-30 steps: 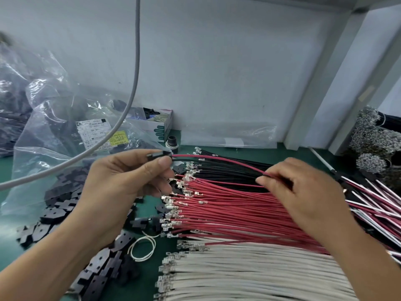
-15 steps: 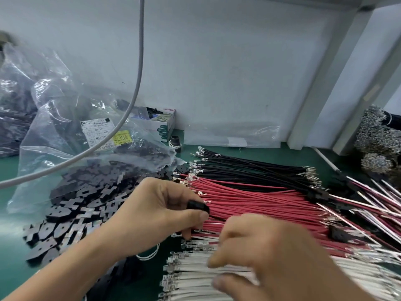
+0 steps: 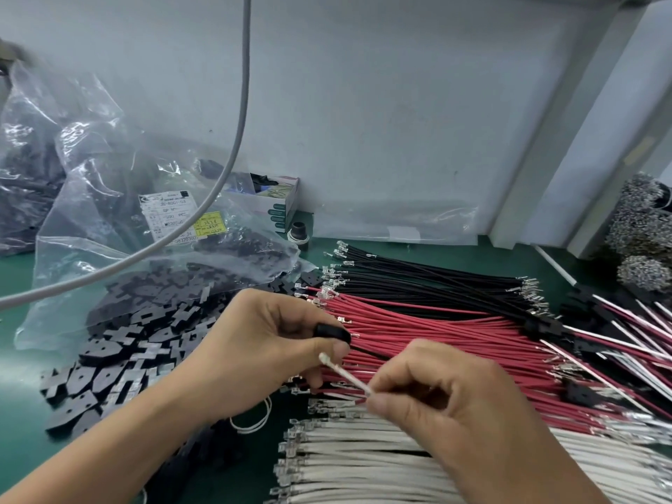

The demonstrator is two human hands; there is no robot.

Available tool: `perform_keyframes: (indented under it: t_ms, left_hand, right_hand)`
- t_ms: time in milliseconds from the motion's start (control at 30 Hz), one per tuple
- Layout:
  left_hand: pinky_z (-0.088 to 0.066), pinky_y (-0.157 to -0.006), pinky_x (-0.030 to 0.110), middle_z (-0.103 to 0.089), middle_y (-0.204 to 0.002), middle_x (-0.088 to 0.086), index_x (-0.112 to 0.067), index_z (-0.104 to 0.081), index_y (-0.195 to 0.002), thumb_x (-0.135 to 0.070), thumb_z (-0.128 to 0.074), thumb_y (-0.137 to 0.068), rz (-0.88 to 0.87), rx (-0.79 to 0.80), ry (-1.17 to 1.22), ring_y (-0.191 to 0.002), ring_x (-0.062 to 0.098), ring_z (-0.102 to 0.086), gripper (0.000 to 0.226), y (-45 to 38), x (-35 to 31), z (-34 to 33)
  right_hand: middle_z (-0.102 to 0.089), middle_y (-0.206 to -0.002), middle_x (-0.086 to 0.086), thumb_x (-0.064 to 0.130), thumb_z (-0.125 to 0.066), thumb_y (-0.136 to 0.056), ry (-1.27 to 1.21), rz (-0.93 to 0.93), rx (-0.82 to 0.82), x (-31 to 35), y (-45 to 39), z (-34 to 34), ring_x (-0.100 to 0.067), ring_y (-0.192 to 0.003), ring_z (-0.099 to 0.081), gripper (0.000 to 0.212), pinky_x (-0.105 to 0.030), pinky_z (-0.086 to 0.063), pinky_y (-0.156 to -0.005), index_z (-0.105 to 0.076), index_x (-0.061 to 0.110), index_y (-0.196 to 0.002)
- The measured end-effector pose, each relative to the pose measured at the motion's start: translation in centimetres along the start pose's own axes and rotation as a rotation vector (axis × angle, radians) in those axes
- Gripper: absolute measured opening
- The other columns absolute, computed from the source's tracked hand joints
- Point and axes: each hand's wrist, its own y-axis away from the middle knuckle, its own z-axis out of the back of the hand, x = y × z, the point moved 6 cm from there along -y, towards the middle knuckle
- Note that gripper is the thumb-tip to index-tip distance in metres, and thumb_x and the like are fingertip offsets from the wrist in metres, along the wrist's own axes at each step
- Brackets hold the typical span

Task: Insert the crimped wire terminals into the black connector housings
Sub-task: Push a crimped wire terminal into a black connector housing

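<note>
Black connector housing (image 3: pixel 331 331) pinched in my left hand (image 3: pixel 269 343) above red wires (image 3: pixel 436 332) mid-bench. My right hand (image 3: pixel 447 398) pinches white wire (image 3: pixel 345 374), terminal end aimed at housing, just short of it. White wire bundle (image 3: pixel 363 463) at near edge, black wires (image 3: pixel 418 274) farther back. Loose housings (image 3: pixel 120 343) and clear bag (image 3: pixel 109 220) at left on green bench (image 3: pixel 320 245).

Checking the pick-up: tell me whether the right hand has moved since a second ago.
Yes. The right hand came off the red wires, moving toward the person over the white wires, and now pinches a white wire.
</note>
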Motion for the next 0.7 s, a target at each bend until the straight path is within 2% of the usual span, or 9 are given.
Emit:
perform_keyframes:
  t_ms: [133,267,533,700]
  left_hand:
    - [-0.047,-0.050,0.013,-0.075,-0.065,0.009,-0.019,-0.084,-0.086,-0.019,-0.085,-0.075,-0.008,-0.007,0.048,-0.053,0.012,-0.067,0.011,0.1,-0.3,0.0]
    - [-0.046,-0.047,0.016,-0.076,-0.067,0.007,-0.020,-0.084,-0.085,-0.021,-0.084,-0.072,-0.004,-0.038,0.083,-0.055,0.015,-0.070,0.013,0.0,-0.6,0.4]
    - [-0.047,-0.047,0.017,-0.077,-0.069,0.006,-0.021,-0.084,-0.087,-0.029,-0.085,-0.069,0.001,-0.035,0.105,-0.055,0.014,-0.070,0.019,0.1,-0.6,0.6]
    - [-0.046,-0.048,0.017,-0.076,-0.067,0.008,-0.021,-0.084,-0.087,-0.028,-0.085,-0.069,-0.012,-0.041,0.107,-0.054,0.014,-0.069,0.020,0.1,-0.5,0.6]
  right_hand:
    - [-0.062,-0.084,0.012,0.031,-0.074,-0.084,-0.019,0.012,-0.193,0.0,0.1,1.1,-0.012,-0.081,-0.060,0.005,-0.016,-0.042,-0.064,-0.070,0.034,-0.083]
    - [-0.062,-0.077,0.012,0.022,-0.082,-0.082,0.064,0.035,-0.361,0.2,0.4,1.8,-0.009,-0.075,-0.060,0.016,-0.012,-0.040,-0.060,-0.073,0.031,-0.073]
    - [-0.062,-0.076,0.013,0.028,-0.080,-0.082,0.155,0.045,-0.427,0.2,0.5,1.8,-0.011,-0.072,-0.061,0.011,-0.023,-0.044,-0.058,-0.073,0.031,-0.073]
    - [-0.057,-0.077,0.015,0.043,-0.060,-0.089,0.335,0.128,-0.434,1.1,0.5,1.7,-0.006,-0.065,-0.055,0.019,-0.025,-0.045,-0.052,-0.071,0.033,-0.077]
